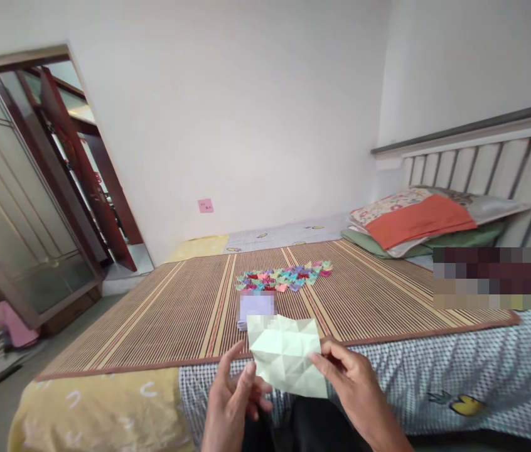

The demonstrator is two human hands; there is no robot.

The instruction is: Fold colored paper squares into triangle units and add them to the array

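Note:
A creased, pale green square of paper [287,355] is spread out in front of me, above the bed's near edge. My right hand [348,373] pinches its right side between thumb and fingers. At the paper's lower left is my left hand [236,389], its thumb and index finger apart and the other fingers curled near the paper's edge. Just behind the paper lies a stack of paper [256,309], partly pixelated. Many small folded paper pieces [284,277] in several colours sit in a band on the striped mat [171,320].
Pillows [416,216] are piled at the right by the slatted headboard [482,166]. A patterned sheet [435,376] covers the bed's front. To the left are a glass door [25,207] and a pink object [14,325] on a low pile. A pixelated patch hides part of the right side.

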